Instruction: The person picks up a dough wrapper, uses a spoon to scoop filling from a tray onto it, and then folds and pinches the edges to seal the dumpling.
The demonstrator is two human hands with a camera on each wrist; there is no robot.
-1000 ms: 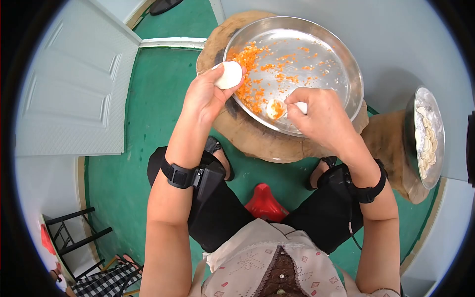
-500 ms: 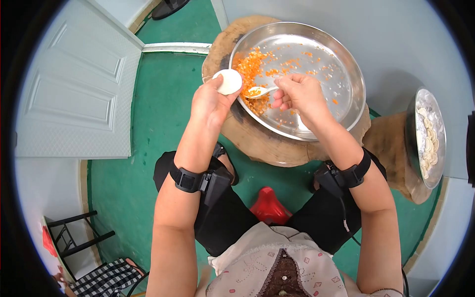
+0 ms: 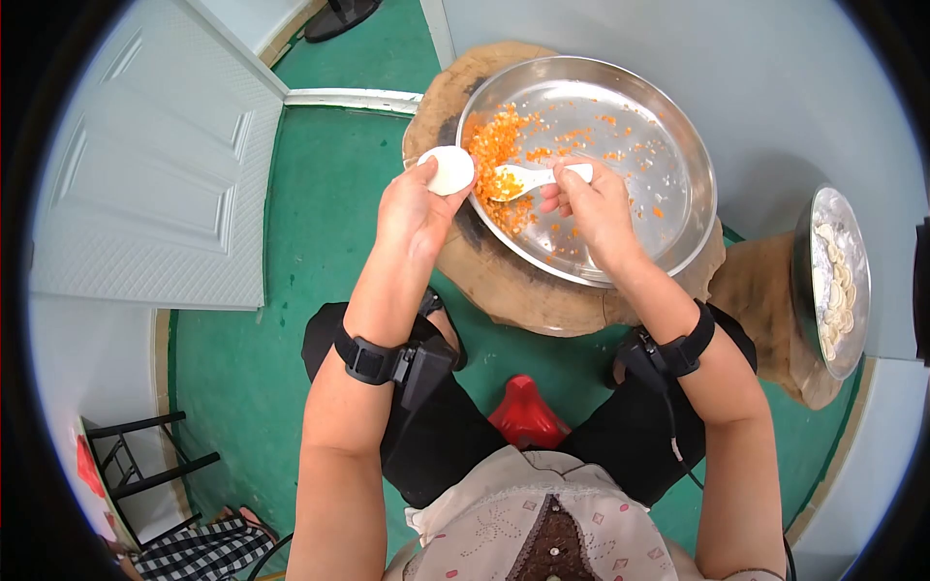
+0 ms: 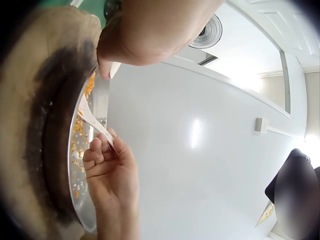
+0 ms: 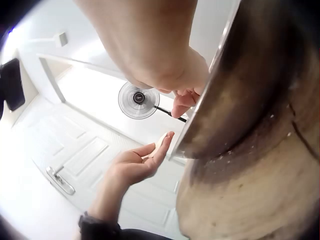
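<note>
Your left hand (image 3: 412, 208) carries one round dumpling wrapper (image 3: 449, 169) flat on its loosely extended fingers, at the left rim of the large steel tray (image 3: 630, 107). Your right hand (image 3: 593, 205) pinches the handle of one white spoon (image 3: 528, 177) between thumb and bent fingers, and the spoon's bowl holds chopped orange filling (image 3: 494, 140) just right of the wrapper. That tray sits on a wooden stump (image 3: 542, 300), and to its right a second tray (image 3: 833, 201) of folded dumplings (image 3: 841, 286) sits on a second stump (image 3: 760, 281).
</note>
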